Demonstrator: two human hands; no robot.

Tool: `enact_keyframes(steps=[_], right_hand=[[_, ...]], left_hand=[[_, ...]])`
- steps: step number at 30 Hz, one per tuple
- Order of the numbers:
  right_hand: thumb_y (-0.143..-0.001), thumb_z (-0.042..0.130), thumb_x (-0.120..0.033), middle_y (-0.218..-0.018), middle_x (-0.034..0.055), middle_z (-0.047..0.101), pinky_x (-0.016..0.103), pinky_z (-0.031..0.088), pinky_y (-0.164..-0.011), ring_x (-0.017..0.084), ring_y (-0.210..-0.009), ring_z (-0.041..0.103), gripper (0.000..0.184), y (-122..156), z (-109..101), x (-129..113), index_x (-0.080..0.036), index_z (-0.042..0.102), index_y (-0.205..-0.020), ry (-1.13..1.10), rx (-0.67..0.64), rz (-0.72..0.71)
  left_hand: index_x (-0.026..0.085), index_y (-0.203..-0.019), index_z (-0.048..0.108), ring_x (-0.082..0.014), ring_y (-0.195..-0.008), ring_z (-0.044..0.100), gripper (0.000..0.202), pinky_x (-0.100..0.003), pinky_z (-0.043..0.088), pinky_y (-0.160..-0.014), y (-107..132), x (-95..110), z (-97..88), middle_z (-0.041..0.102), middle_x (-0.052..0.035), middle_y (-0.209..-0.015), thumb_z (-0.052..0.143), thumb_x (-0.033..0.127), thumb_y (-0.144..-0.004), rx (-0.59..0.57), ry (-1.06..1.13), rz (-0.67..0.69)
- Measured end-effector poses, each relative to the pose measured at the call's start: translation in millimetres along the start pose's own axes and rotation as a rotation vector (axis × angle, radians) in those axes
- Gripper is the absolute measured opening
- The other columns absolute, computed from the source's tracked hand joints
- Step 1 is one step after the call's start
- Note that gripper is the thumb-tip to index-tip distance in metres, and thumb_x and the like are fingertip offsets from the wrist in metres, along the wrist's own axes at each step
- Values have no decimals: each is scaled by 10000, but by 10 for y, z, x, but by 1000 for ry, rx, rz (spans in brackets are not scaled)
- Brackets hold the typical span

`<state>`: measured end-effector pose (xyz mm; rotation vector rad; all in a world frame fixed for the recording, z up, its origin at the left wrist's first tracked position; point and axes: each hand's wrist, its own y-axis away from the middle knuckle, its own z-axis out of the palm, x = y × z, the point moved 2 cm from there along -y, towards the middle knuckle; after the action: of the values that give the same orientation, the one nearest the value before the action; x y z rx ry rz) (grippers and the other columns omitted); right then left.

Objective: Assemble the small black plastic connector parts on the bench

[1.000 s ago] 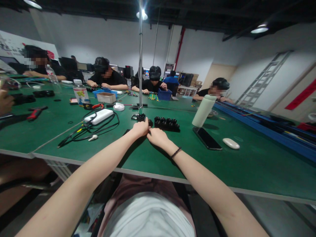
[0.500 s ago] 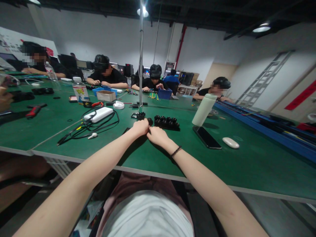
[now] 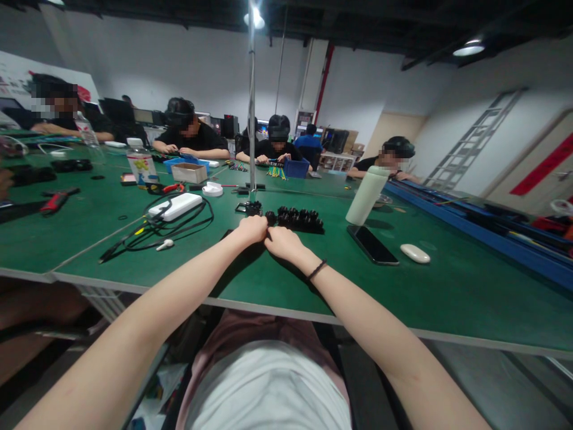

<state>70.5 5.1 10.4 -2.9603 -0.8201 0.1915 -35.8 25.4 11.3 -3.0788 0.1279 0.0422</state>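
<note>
My left hand [image 3: 253, 230] and my right hand [image 3: 283, 241] meet over the green table, both with fingers curled inward. A small black part [image 3: 270, 217] shows just beyond the fingertips; whether it is held or only lies behind them I cannot tell. What the fingers close on is hidden by the hands themselves. Right behind my right hand stands a black rack [image 3: 301, 221] with rows of knobbed black pieces. Beyond my left hand lie several loose black parts [image 3: 249, 207]. A flat dark item [image 3: 228, 234] sticks out from beneath my left wrist.
To the right are a pale green bottle [image 3: 367, 196], a phone [image 3: 372, 245] and a white oval case [image 3: 415, 253]. On the left lie a white power bank [image 3: 175, 206] with a looped black cable and a white earbud [image 3: 165, 244]. A metal pole [image 3: 252, 119] rises behind. Several co-workers sit opposite.
The whole view has shifted slightly, so things appear a little further left. Both hands stay together in the same place on the table, fingers still curled.
</note>
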Motion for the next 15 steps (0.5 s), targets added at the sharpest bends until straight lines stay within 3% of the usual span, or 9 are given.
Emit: enact_keyframes(steps=[8, 15], right_hand=[[-884, 410, -226, -1121, 165, 687, 380, 528, -842, 297, -1014, 674, 358, -3, 5, 0, -141, 619, -1162, -8, 1, -11], [-890, 408, -225, -1150, 173, 673, 375, 523, -848, 291, -1031, 667, 355, 0, -4, -1, -137, 601, -1175, 5, 4, -10]], left_hand=[[72, -1226, 528, -311, -1073, 649, 374, -401, 510, -887, 3, 3, -5, 662, -221, -1117, 397, 209, -903, 25, 1, 6], [139, -1204, 576, -312, -1075, 651, 361, -406, 513, -874, -38, -13, 13, 668, -206, -1130, 388, 255, -918, 14, 3, 16]])
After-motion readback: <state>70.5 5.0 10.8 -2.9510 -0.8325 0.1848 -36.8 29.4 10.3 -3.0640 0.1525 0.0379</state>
